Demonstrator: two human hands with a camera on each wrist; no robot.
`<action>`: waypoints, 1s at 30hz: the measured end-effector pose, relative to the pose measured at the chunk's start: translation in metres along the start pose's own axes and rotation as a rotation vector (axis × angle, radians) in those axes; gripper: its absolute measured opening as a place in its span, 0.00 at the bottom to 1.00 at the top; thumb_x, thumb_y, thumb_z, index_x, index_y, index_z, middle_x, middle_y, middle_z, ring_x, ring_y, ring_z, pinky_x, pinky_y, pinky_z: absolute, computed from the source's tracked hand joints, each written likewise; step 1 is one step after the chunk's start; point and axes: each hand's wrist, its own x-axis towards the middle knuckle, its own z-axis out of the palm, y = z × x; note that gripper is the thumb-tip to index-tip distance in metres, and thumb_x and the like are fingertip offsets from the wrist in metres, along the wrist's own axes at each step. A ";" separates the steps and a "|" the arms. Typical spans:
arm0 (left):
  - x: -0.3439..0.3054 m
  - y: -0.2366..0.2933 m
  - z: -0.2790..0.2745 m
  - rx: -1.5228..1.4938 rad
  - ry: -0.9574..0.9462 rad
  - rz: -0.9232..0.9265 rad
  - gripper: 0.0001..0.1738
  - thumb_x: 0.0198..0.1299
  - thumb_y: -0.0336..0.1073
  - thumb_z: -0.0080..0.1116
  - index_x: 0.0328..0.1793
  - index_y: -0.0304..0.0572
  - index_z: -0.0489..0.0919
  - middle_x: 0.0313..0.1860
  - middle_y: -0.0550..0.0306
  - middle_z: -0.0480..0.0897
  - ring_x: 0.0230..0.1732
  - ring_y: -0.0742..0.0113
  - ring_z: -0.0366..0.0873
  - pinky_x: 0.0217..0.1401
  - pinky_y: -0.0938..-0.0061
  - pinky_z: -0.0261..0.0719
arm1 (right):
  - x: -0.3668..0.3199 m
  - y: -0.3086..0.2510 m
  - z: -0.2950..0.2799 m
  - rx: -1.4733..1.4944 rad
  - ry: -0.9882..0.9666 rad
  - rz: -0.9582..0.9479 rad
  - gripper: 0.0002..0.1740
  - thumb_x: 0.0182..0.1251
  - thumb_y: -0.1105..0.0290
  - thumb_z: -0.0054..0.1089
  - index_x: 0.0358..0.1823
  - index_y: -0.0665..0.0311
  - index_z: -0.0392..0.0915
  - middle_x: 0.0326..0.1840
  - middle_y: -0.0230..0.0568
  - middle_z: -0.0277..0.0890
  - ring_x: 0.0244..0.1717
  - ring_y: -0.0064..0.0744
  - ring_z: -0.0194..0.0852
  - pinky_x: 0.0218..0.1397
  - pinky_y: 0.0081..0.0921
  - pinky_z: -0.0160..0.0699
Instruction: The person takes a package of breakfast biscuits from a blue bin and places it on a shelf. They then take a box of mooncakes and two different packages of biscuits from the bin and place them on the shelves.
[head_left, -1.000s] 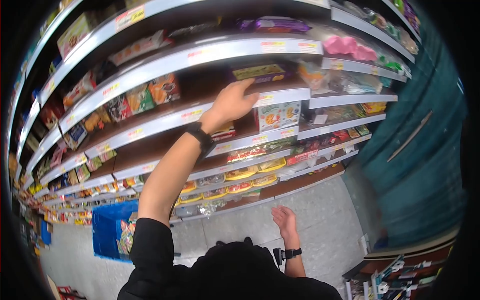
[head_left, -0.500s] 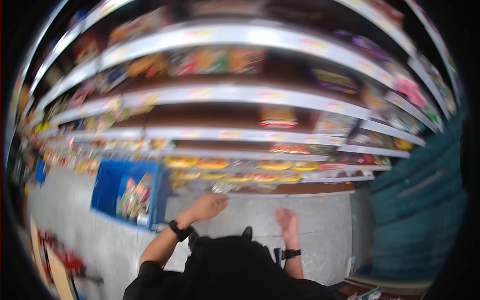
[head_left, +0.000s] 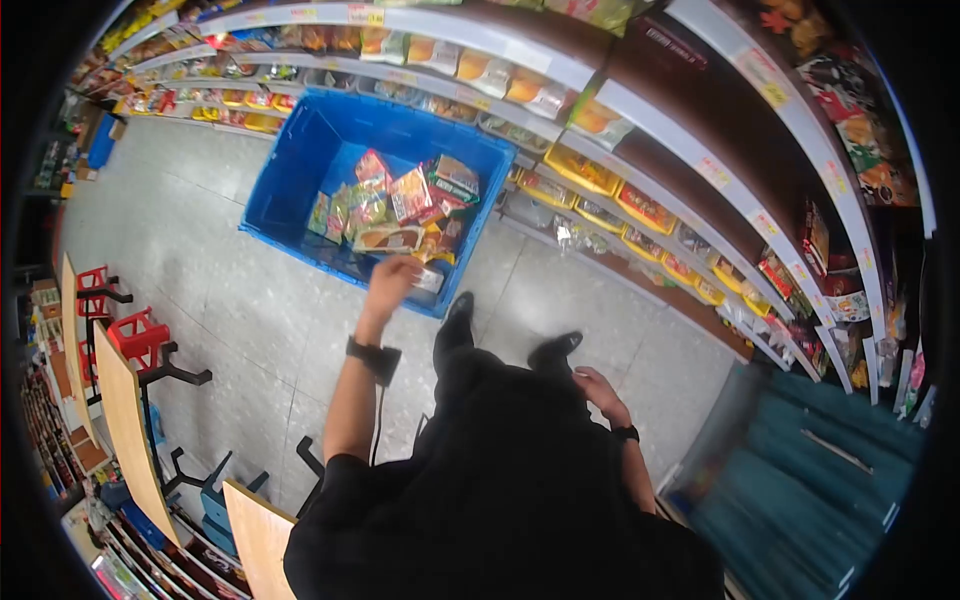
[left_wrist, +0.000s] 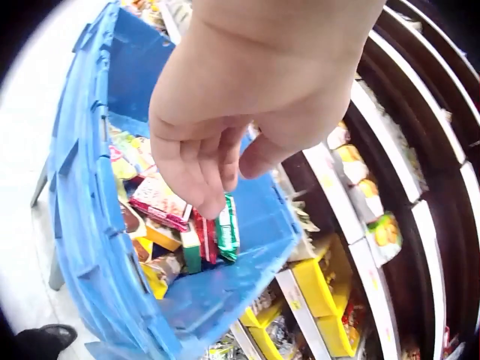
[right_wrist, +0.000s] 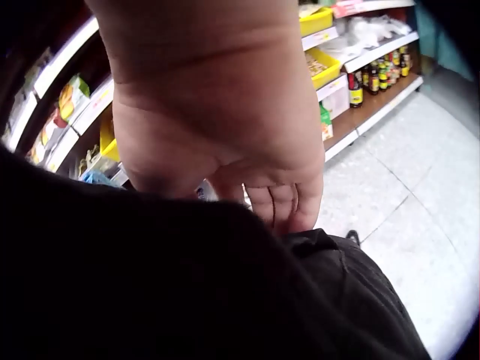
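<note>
My left hand (head_left: 393, 285) is over the near edge of a blue bin (head_left: 262, 190) on the floor, its fingers bent loosely and nothing visible in them. Inside the bin lie several snack packets (head_left: 410, 195), with a small white pack (head_left: 429, 280) in the near corner beside the hand. From the left wrist view, the hand (left_wrist: 247, 90) hangs above the bin (left_wrist: 86, 202), and its fingertips appear near a green packet (left_wrist: 227, 229). My right hand (head_left: 603, 397) is low beside the dark clothing, fingers relaxed; the right wrist view shows its palm (right_wrist: 217, 135), with fingertips partly hidden by fabric.
Shelves with price strips (head_left: 700, 160) curve along the back and right, stocked with packets and yellow trays (head_left: 583, 170). Wooden tabletops (head_left: 130, 410) and red stools (head_left: 138, 335) stand at left. A teal curtain (head_left: 800, 490) hangs at lower right.
The left hand has come down from the shelf beside a flat purple box and moved over to the bin. The view has turned toward the bin; the right hand has lowered beside the body.
</note>
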 end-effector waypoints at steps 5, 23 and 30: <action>0.098 -0.031 -0.055 0.102 0.110 -0.170 0.15 0.60 0.31 0.47 0.48 0.40 0.81 0.35 0.58 0.85 0.32 0.72 0.82 0.32 0.78 0.75 | -0.062 0.028 0.038 0.495 0.339 0.231 0.24 0.73 0.54 0.52 0.63 0.59 0.72 0.51 0.45 0.81 0.46 0.34 0.81 0.46 0.32 0.77; 0.213 -0.117 -0.013 0.298 -0.173 -0.473 0.20 0.63 0.45 0.56 0.58 0.45 0.78 0.42 0.53 0.83 0.44 0.61 0.84 0.50 0.65 0.81 | -0.074 0.100 0.175 0.252 0.600 0.190 0.23 0.66 0.59 0.53 0.51 0.72 0.81 0.48 0.50 0.83 0.47 0.39 0.79 0.51 0.32 0.75; 0.246 -0.106 0.002 -0.626 0.181 -0.647 0.29 0.68 0.51 0.52 0.69 0.43 0.69 0.57 0.49 0.78 0.55 0.56 0.78 0.63 0.63 0.77 | -0.078 0.128 0.176 0.192 0.478 0.209 0.21 0.63 0.58 0.59 0.53 0.63 0.81 0.54 0.54 0.81 0.53 0.45 0.80 0.62 0.36 0.75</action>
